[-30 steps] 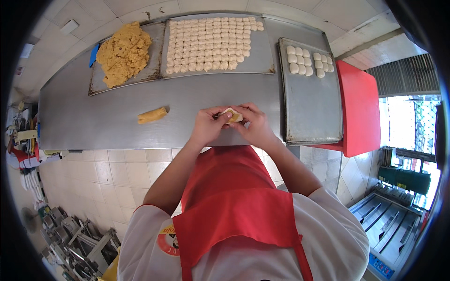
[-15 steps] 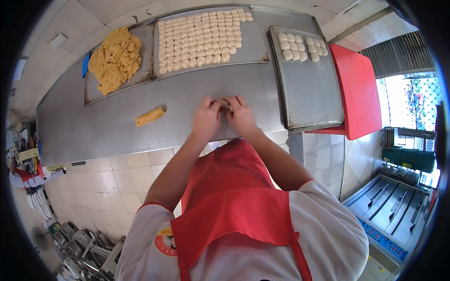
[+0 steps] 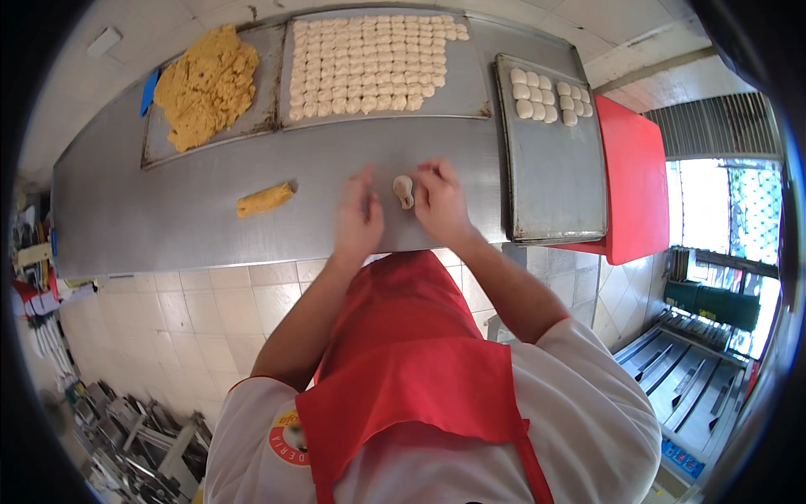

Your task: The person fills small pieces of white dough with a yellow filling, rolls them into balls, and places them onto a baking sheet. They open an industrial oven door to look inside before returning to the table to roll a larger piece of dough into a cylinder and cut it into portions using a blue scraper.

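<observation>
A small pale piece of dough (image 3: 403, 191) lies on the steel table, narrower and folded at its near end. My left hand (image 3: 359, 220) is just left of it, blurred by motion, its thumb and fingers apart with nothing visible between them. On the other side my right hand (image 3: 442, 206) hovers close to the dough, fingers bent and spread, holding nothing. To the left rests a yellow-orange roll of filling or dough (image 3: 265, 200), away from both hands.
At the back left, a tray (image 3: 267, 126) bears a big yellow-orange mass (image 3: 206, 84). Rows of pale dough balls (image 3: 365, 67) fill another tray behind my hands. A tray (image 3: 554, 185) with several smooth buns (image 3: 531, 94) stands at right, beside a red plastic surface (image 3: 634, 181).
My hands have parted from around the dough, which now shows on the table between them. The left hand moved slightly left. The whole view has shifted a little.
</observation>
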A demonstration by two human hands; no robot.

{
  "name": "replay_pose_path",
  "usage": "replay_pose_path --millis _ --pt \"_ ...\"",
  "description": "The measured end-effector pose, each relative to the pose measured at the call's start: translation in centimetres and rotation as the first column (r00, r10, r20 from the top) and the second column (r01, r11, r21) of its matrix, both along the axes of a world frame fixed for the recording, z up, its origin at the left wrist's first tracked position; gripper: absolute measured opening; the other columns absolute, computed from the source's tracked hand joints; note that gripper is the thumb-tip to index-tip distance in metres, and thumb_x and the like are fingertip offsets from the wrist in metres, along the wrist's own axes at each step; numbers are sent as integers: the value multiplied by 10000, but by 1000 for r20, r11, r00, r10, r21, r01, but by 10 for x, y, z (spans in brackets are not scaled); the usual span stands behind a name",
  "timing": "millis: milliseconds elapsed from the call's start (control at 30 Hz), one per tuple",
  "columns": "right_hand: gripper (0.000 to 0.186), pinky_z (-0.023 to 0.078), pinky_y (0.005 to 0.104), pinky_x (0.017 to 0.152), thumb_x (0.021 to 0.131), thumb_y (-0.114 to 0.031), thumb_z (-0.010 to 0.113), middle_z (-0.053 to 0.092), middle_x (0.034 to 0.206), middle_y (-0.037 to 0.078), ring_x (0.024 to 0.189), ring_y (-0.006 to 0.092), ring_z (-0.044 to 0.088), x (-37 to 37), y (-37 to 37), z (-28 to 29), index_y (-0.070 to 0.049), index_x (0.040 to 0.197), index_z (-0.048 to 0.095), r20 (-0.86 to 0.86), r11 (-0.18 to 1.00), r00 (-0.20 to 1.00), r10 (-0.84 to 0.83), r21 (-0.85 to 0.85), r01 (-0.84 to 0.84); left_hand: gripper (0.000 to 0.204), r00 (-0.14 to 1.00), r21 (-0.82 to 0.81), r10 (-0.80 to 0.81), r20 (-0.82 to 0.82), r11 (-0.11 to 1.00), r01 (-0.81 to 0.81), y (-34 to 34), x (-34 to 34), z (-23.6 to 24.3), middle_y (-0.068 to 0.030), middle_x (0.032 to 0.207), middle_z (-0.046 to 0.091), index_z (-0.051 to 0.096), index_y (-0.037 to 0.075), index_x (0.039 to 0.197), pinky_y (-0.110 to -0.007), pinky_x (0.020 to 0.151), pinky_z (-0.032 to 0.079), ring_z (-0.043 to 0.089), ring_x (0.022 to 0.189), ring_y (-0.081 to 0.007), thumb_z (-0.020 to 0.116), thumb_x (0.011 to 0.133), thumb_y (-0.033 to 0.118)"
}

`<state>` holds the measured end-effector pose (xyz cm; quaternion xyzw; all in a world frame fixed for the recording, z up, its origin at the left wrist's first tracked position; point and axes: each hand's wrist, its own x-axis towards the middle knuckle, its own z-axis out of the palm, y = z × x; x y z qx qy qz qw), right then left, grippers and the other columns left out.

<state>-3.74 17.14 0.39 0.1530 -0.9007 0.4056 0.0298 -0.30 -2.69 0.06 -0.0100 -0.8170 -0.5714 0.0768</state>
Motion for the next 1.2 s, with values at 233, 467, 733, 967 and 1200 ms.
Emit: replay_pose_path --millis 233,467,733,967,1200 --pt "265 445 519 1036 947 -303 720 592 1357 116 1276 343 543 -57 -53 -13 -158 1168 737 -407 888 863 298 449 -95 365 978 146 208 29 967 -210 -5 -7 -15 -154 1313 689 589 -29 1399 -362 1006 568 700 1187 -240 548 1036 -25" --pt "346 480 485 1074 940 -296 783 612 1294 122 1260 353 565 -31 15 -1 -121 1234 739 335 986 933 128 57 -156 330 992 -307 12 123 951 27 3 -13 -10 -96 1312 664 712 89 1325 -445 1058 478 617 1215 -321 693 1015 203" --pt "394 578 396 918 876 -106 822 646 1174 108 1044 300 687 -20 45 2 -93 1244 682 17 916 937 348 206 -344 414 944 -410 -322 73 853 322 13 -10 -4 -59 1316 642 697 104 1289 -463 1053 448 565 1239 -325 817 902 185" --pt "546 551 332 893 888 -89 825 657 1135 98 1026 183 666 4 107 31 -50 1338 518 556 713 831 -8 -580 394 418 880 562 -360 310 816 137 135 -44 5 -91 1170 655 549 22 1223 -317 923 570 664 1081 -158 795 887 -20" --pt "292 582 332 807 935 -157 829 780 962 116 885 165 724 -90 307 59 50 1121 742 401 590 759 -512 -478 651 540 932 410 -358 51 859 307 356 -140 38 -172 1354 618 542 -7 1387 -396 1017 565 659 1204 -277 768 897 9"
